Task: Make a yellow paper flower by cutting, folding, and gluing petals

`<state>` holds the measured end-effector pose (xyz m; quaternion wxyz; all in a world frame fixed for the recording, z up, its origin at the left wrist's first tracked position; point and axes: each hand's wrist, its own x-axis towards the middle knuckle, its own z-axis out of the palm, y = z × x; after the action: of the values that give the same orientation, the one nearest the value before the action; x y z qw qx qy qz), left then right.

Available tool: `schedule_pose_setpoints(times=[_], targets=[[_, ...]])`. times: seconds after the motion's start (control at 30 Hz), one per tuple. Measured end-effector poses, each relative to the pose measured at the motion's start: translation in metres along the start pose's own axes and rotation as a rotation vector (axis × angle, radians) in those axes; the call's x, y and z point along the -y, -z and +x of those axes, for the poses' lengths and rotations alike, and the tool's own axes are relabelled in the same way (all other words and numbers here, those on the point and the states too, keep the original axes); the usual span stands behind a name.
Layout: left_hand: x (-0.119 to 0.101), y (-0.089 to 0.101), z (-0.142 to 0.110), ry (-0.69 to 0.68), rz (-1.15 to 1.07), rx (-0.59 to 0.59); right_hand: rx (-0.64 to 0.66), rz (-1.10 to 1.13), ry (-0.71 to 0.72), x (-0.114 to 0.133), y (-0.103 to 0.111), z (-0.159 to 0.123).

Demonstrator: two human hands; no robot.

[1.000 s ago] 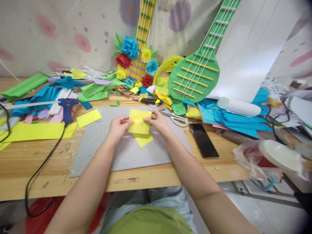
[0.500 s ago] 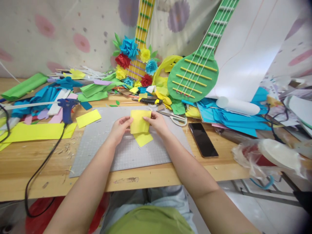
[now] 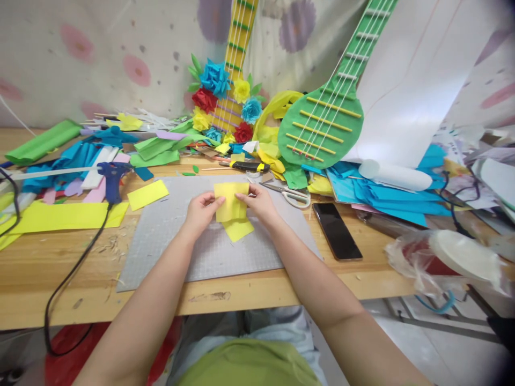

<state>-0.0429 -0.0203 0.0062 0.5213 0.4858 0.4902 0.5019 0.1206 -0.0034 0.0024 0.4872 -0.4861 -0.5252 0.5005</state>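
My left hand [image 3: 200, 210] and my right hand [image 3: 258, 202] both pinch a small yellow paper piece [image 3: 231, 202], held upright above the grey cutting mat [image 3: 169, 236]. The left fingers grip its left edge, the right fingers its right edge. A second yellow paper scrap [image 3: 238, 229] lies flat on the mat just below the held piece.
Scissors [image 3: 290, 195] and a black phone [image 3: 337, 231] lie right of the mat. A blue glue gun [image 3: 110, 176] with its black cord [image 3: 72, 273] sits at the left among yellow, blue and green paper. Paper guitars [image 3: 319, 126] and paper flowers [image 3: 217, 86] lean against the back wall.
The yellow piece has narrowed between my fingers as my hands came slightly closer together. Nothing else on the table moved.
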Motion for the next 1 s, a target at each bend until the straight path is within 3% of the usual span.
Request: schedule_pose_setpoints(times=[0.37, 0.63, 0.83, 1.0], targets=[[0.0039, 0.0030, 0.0046, 0.040, 0.027, -0.182, -0.025, 0.104, -0.030, 0.0038, -0.0020, 0.0006], [-0.0019, 0.0018, 0.0036, 0.028, -0.075, -0.184, -0.077, 0.004, -0.065, 0.0040, -0.0006, -0.0002], [-0.0021, 0.0070, 0.0052, 0.128, -0.157, -0.084, -0.107, 0.020, -0.021, 0.0061, -0.0005, -0.0014], [-0.0047, 0.0076, 0.0043, 0.174, -0.218, -0.066, -0.113, 0.085, -0.069, 0.0063, -0.0001, 0.0009]])
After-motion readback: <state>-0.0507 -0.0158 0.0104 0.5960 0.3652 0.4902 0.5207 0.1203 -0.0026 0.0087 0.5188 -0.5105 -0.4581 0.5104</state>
